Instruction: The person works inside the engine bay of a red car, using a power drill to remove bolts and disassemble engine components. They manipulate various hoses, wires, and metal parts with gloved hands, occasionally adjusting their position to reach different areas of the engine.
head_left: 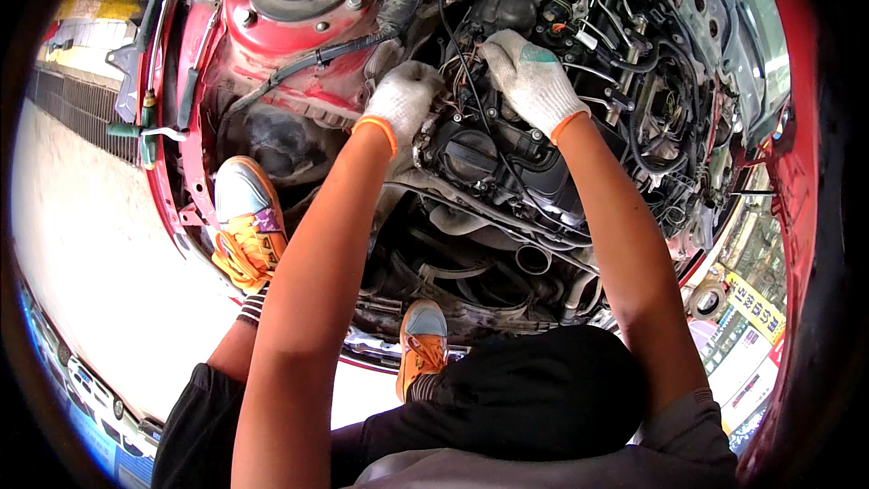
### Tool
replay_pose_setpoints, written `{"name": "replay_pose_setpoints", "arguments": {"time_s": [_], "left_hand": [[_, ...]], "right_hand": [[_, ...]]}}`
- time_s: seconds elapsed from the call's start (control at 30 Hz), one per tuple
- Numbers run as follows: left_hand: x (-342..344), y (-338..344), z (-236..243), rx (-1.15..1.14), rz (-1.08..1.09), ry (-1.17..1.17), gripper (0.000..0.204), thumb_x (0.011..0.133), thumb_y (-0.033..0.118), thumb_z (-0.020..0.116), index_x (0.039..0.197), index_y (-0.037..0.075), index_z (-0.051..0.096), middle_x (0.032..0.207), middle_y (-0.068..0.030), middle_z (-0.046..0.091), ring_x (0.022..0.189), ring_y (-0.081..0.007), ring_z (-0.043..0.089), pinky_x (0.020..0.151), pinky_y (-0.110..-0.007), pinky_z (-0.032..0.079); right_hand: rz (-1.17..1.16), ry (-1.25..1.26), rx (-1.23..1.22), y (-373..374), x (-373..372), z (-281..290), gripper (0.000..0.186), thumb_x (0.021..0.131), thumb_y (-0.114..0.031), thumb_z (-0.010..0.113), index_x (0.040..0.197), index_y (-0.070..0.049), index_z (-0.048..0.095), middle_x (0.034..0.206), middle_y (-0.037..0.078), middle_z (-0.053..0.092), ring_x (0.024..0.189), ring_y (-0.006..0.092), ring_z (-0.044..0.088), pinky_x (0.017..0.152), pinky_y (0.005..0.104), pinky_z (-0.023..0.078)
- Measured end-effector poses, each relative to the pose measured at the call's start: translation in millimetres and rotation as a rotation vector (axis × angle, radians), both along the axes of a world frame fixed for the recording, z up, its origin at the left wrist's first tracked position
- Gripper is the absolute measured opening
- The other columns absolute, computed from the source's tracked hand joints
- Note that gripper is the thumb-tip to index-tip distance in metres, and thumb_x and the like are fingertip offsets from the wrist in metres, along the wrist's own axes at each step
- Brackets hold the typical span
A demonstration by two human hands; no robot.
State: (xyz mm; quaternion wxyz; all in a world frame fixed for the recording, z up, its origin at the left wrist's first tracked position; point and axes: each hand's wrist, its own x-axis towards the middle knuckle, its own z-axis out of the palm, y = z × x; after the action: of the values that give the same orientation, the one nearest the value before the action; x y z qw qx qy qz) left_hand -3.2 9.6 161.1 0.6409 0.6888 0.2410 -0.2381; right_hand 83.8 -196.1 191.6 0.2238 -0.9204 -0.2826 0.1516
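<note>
Both my hands wear white knit work gloves with orange cuffs and reach into the engine bay of a red car. My left hand [403, 98] is closed, fingers curled beside the engine's left side; what it grips, if anything, is hidden. My right hand [532, 80] has its fingers bent down at a wiring bundle [450, 59] with thin loose wires, and its fingertips look closed on something too small to name. A thin black cable [463, 68] runs between the hands. Below them sit a round black filler cap [471, 156] and a black engine cover [550, 183].
A red strut tower [272, 23] with bolts stands at the left. Green-handled tools [148, 131] hang on the left fender edge. Metal fuel lines [615, 14] and hoses crowd the right side. My orange shoes [249, 217] rest on the car's front; the raised hood [792, 208] borders the right.
</note>
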Motion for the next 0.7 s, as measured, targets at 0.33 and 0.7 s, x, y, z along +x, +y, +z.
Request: {"name": "replay_pose_setpoints", "arguments": {"time_s": [0.33,0.7], "left_hand": [[-34,-25,-33,0.443,-0.133,-0.379,0.02,0.093,0.015,0.069,0.109,0.003,0.069,0.106,-0.0223,0.069,0.107,-0.044,0.064,0.094,-0.047,0.052],[-43,-27,-57,-0.339,0.541,-0.016,0.013,0.105,0.014,0.061,0.112,0.004,0.066,0.094,-0.0004,0.07,0.08,-0.014,0.063,0.073,-0.03,0.052]], "right_hand": [[0.135,0.289,-0.764,50,-17,33,0.068,0.092,-0.063,0.059,0.117,-0.002,0.074,0.12,0.021,0.073,0.113,0.0381,0.07,0.099,0.0427,0.055],[-0.176,0.319,-0.353,36,-5,27,0.04,0.096,-0.04,0.06,0.111,-0.005,0.073,0.112,0.023,0.073,0.104,0.0422,0.069,0.093,0.0463,0.054]]}}
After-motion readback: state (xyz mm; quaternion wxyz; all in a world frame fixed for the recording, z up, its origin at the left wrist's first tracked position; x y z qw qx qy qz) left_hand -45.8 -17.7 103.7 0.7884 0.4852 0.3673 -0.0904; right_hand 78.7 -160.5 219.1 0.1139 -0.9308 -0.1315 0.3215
